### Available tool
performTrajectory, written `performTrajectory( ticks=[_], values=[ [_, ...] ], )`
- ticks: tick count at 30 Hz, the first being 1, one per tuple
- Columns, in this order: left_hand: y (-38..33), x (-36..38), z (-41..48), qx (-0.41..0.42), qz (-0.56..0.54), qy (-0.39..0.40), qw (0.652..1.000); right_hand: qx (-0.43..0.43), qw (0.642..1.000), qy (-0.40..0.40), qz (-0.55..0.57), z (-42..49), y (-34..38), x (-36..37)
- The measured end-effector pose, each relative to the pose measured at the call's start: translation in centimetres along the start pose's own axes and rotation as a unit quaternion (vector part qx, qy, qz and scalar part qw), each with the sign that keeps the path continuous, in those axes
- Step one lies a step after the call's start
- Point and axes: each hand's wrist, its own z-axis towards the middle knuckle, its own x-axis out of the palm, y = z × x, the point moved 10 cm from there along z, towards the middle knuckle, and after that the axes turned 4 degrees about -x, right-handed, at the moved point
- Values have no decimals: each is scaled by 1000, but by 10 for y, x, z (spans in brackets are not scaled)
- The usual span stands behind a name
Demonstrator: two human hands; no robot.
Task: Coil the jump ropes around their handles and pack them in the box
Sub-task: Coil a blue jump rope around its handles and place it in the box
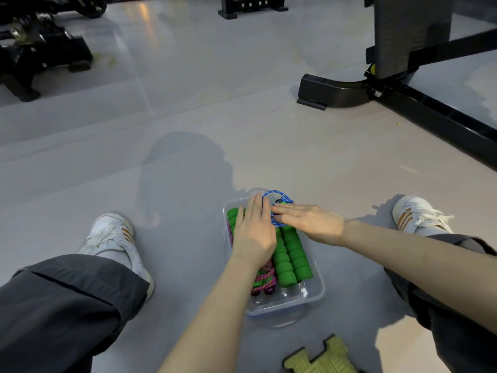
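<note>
Green foam handles (pixel 291 261) lie inside the clear box (pixel 318 288), with pink rope (pixel 265 277) beside them. The left hand (pixel 254 232) and right hand (pixel 309 220) press flat on top, fingers straight and together. Blue rope (pixel 277 195) loops over the box's far rim and would likely spring out once released.

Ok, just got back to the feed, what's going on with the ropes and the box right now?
A person sits on the floor with a clear plastic box in front of them. Jump ropes with green foam handles lie in it, with a pink rope and a blue rope. The left hand and right hand lie flat on the bundles at the far end, fingers straight. A blue loop sticks up over the far rim.
</note>
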Motion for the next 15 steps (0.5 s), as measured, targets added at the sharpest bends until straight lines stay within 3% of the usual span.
performTrajectory(
  ticks=[2,3,9,15],
  values=[
    [4,20,2,3,-7,97,995,34,999,-1,13,-2,-5,0],
    [6,23,3,-10,-28,108,994,44,999,-9,15,-2,-7,0],
    [5,19,0,-15,-24,-3,1000,137,987,-59,56,-7,-19,2],
    [4,20,-2,-1,49,-16,999,159,985,14,58,-8,-17,16]
  ],
)
